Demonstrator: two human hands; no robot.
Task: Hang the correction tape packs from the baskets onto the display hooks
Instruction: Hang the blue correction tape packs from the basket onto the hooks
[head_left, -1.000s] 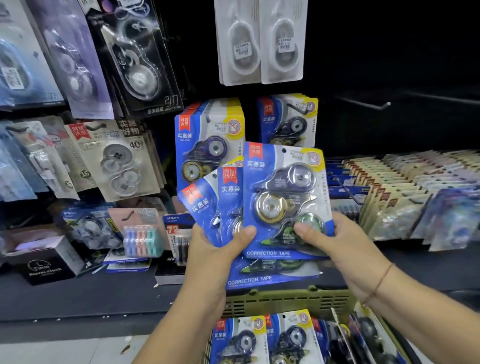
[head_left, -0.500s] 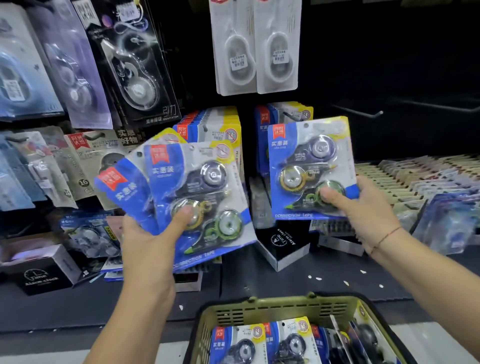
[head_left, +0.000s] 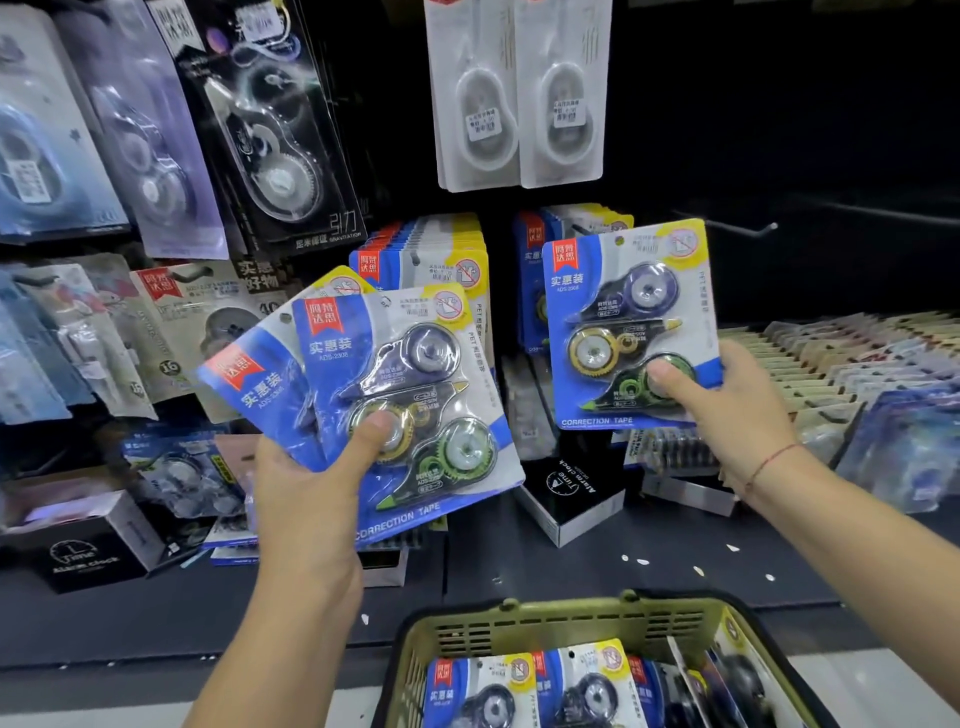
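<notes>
Split apart since a second ago, my right hand (head_left: 737, 410) pinches one glossy blister pack (head_left: 631, 327) before the hung stack (head_left: 530, 270), left hand (head_left: 306, 499) grips fanned packs (head_left: 405, 364), thumb on a gold wheel (head_left: 404, 442); bare wire hook (head_left: 737, 228) to the right, slotted olive basket (head_left: 561, 623) below, cut off at the edge.

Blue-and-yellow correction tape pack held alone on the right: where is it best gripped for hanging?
Take the blue-and-yellow correction tape pack by its lower right corner, from the right, as the right hand does, thumb on the green dispenser. It stands upright, so that hold likely leaves its top hang hole free for a hook.
</notes>
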